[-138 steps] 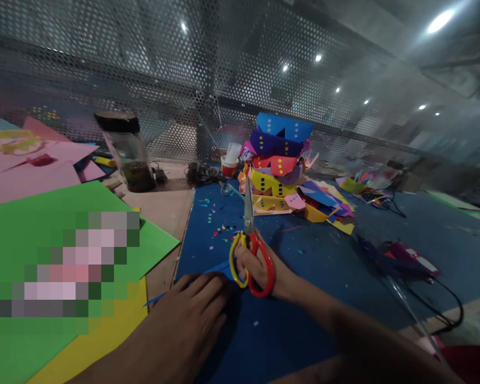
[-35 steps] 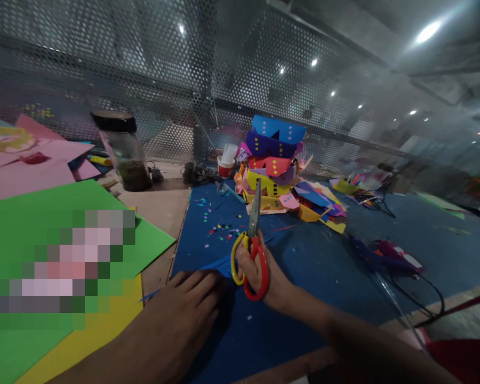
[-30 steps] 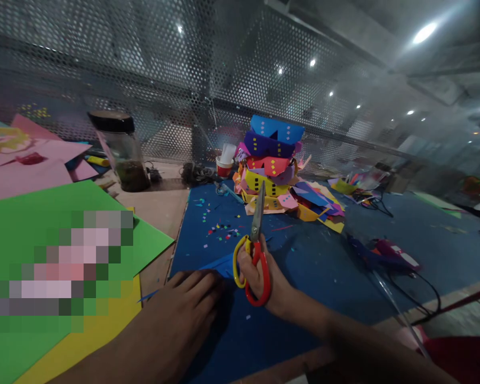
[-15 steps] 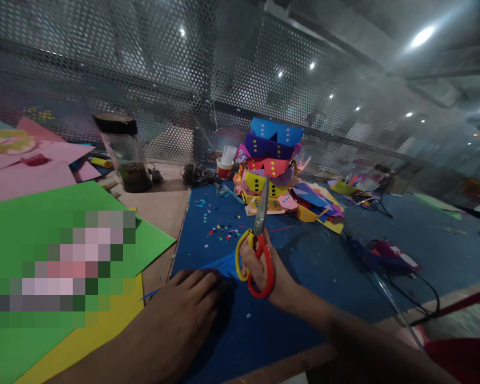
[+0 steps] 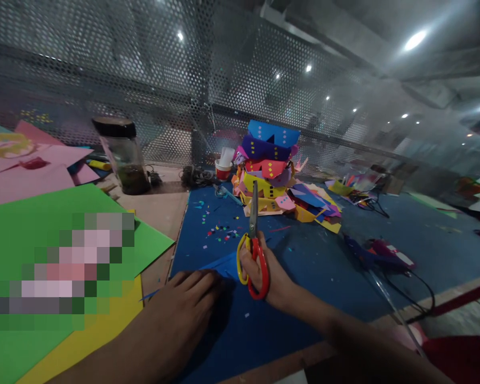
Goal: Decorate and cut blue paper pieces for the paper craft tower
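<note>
My right hand (image 5: 264,272) is closed around a pair of scissors (image 5: 254,216), with fingers through the red and yellow handles. The blades point away from me, look closed together, and stand clear of the tabletop. Palm down, my left hand (image 5: 190,306) lies on the blue table surface with its fingers stretched forward; their tips are in shadow. A piece of blue paper (image 5: 222,263) shows just beyond those fingers, and a thin blue strip (image 5: 150,294) pokes out on the left. How much of the paper lies beneath the palm is hidden.
Small paper bits (image 5: 224,233) are scattered ahead. A stack of folded colored paper pieces (image 5: 270,154) stands behind them, beside loose scraps (image 5: 316,200). Green sheets (image 5: 44,213), a lidded jar (image 5: 130,160) and a paper cup (image 5: 223,169) are leftward; a glue gun (image 5: 380,253) lies right.
The scissors have swung slightly left, their tips leaning more that way. My left hand stays in place, and the whole view has shifted a little.
</note>
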Motion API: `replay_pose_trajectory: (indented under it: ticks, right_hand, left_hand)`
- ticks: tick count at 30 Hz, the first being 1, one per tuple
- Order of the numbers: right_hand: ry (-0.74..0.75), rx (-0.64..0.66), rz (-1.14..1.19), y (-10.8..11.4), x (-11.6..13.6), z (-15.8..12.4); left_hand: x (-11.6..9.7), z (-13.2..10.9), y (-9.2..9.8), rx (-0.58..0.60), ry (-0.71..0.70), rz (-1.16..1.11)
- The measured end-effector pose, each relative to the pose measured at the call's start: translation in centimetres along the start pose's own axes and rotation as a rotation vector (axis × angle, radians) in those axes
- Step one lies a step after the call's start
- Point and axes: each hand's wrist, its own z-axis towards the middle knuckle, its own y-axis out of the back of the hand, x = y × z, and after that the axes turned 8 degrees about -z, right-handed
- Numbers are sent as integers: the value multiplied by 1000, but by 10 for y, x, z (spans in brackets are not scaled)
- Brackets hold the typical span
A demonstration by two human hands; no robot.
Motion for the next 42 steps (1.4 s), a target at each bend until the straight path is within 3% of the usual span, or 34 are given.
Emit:
replay_pose_trajectory:
  ticks: [4, 8, 17, 21, 27, 33, 38, 42]
  right_hand:
    - [18, -1, 25, -10, 8, 8]
    - [48, 7, 64, -17, 0, 16]
    - [23, -10, 5, 3, -15, -3]
    - [-61, 1, -218, 31, -13, -10]
    - [-194, -194, -680, 102, -10, -26]
    - [-278, -257, -985, 160, -54, -58]
    - [-320, -209, -1184, 179, -84, -69]
    - [-202, -295, -1244, 165, -62, -59]
  left_hand:
    - [0, 1, 0, 10, 7, -3]
    - [0, 1, 0, 4, 3, -12]
    - [5, -4, -2, -40, -34, -26]
    - [11, -4, -4, -35, -16, -21]
    - [21, -4, -4, -41, -53, -34]
    - [25, -3, -6, -94, -101, -94]
    - [26, 1, -8, -99, -127, -90]
    - [29, 7, -11, -128, -128, -108]
